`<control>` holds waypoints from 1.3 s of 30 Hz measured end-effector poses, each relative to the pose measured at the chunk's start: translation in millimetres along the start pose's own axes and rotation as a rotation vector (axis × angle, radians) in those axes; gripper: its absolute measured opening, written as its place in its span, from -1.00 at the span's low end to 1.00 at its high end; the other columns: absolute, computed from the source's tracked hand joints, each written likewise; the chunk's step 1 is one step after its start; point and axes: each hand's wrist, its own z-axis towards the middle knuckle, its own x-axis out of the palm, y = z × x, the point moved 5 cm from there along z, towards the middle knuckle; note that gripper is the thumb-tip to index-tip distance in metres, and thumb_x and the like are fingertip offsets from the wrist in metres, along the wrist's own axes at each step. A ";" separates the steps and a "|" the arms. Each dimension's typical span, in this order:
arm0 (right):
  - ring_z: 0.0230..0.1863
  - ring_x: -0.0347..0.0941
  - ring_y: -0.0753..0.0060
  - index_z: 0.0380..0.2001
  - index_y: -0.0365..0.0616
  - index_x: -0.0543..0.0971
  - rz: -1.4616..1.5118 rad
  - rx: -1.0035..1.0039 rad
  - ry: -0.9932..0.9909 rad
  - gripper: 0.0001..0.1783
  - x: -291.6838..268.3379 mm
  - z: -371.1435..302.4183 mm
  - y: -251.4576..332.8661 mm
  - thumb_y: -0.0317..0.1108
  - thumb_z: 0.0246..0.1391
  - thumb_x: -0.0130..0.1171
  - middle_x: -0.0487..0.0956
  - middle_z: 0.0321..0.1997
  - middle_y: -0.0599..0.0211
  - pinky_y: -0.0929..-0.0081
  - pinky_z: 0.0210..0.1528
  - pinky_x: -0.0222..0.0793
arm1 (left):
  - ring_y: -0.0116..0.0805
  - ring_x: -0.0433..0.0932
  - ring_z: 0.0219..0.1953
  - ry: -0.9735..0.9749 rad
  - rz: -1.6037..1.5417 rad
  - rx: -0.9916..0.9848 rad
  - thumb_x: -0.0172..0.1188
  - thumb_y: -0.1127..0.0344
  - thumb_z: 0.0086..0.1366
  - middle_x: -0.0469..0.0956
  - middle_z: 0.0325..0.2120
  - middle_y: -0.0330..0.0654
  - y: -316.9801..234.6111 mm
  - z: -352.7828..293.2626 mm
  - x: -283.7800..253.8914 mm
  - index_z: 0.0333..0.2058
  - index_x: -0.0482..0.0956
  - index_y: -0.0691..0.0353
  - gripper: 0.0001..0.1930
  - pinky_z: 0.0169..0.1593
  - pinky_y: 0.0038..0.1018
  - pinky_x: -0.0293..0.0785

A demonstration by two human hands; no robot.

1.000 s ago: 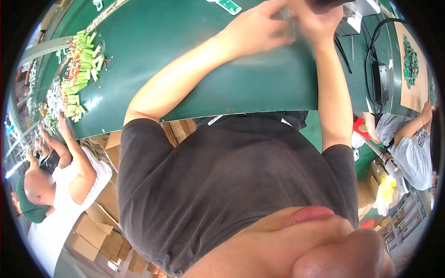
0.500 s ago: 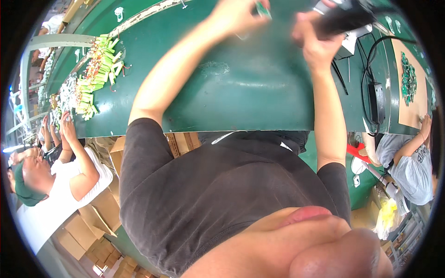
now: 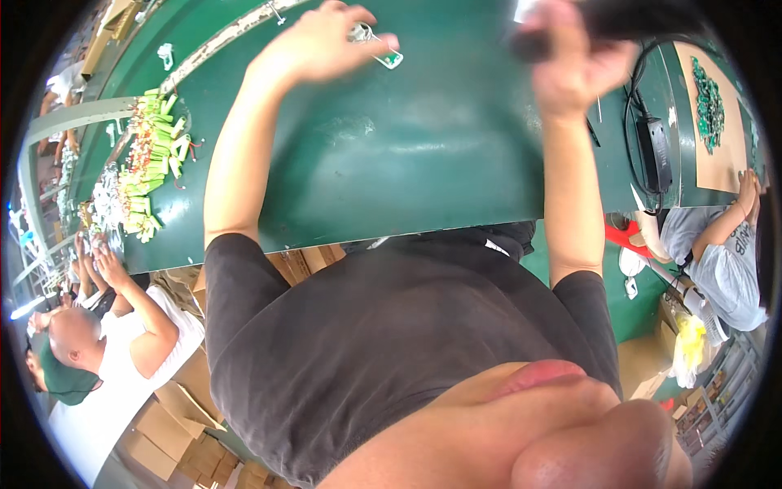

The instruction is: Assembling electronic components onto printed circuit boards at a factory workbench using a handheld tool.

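Note:
My left hand (image 3: 326, 42) is over the far part of the green bench, fingers apart. A small white looped housing with a green circuit board at its end (image 3: 393, 59) lies beside and partly behind its thumb. Whether the hand touches this part is unclear. Further right, my right hand (image 3: 573, 69) grips a bulky black handheld tool (image 3: 635, 20). Motion blur and the upper picture edge hide the tool's exact kind. A small white thing (image 3: 525, 8), also blurred, shows by that hand's fingers.
Light-green wrapped pieces with red wires (image 3: 155, 163) are heaped at the left. A black power adapter (image 3: 654, 151) and its cable lie at the right, before cardboard holding green circuit boards (image 3: 707, 106). Co-workers sit at both sides; a metal frame (image 3: 77, 121) stands left.
My left hand has moved left and slightly nearer, and its fingers have spread from a pinch on a small green piece. My right hand still holds the black tool, slightly shifted.

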 end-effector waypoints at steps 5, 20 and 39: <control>-0.65 0.46 0.28 0.02 -0.37 0.38 -0.006 -0.432 0.083 -0.61 -36.5 49.4 34.4 -0.66 0.09 0.09 0.61 -0.46 -0.04 0.28 -0.53 0.56 | 0.00 0.54 0.11 -0.367 0.151 0.272 0.32 0.09 0.33 0.51 0.15 0.00 -54.4 -32.1 34.8 0.04 0.63 0.17 -0.60 0.21 -0.17 0.48; -0.57 0.34 0.27 -0.61 -0.33 0.51 -0.178 0.034 0.158 -0.85 -63.9 84.5 8.7 -0.55 0.01 0.05 0.45 -0.59 0.12 0.25 -0.42 0.37 | 0.13 0.48 0.13 -0.398 -0.283 0.804 0.43 0.22 0.16 0.35 0.26 0.16 -81.3 -3.4 61.2 0.06 0.51 0.20 -0.50 0.18 -0.14 0.43; -0.63 0.28 0.58 0.32 -0.17 0.16 0.068 0.045 0.567 -0.42 17.0 -5.8 -22.3 -0.53 0.30 0.06 0.39 -0.46 0.41 0.54 -0.53 0.33 | 0.08 0.49 0.19 -0.390 -0.354 0.816 0.45 0.21 0.14 0.40 0.24 0.22 -75.7 -3.6 64.5 -0.37 0.70 0.25 -0.77 0.22 -0.15 0.41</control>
